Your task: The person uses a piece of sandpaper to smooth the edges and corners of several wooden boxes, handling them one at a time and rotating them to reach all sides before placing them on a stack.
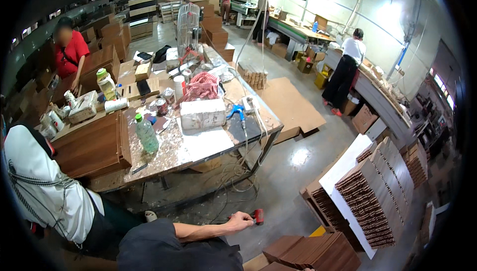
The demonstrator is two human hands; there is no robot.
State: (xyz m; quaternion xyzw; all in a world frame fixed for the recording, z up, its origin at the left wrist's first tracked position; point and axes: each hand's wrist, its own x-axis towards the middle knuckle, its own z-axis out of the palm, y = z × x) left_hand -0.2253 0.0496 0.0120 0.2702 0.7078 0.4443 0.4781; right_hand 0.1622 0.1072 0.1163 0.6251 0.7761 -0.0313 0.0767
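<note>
My left hand (240,222) reaches out to the right from the dark sleeve, over the floor in front of the workbench. Its fingers are closed around a red tool (259,216) with a short, thick, rounded end; its exact kind is hard to make out. Below it lie brown wood-grain panels (313,251), stacked and slightly fanned, at the bottom edge. A small skin-coloured sliver shows there against the panels, perhaps my right hand (309,269); its fingers are cut off by the frame.
On the cluttered workbench (208,155) stand a green bottle (146,134), a whitish block (202,114), a blue air gun (237,113) and a fan (189,27). Panel stacks (377,186) rest on a pallet at right. A person in white (49,186) is close at left; cables trail below.
</note>
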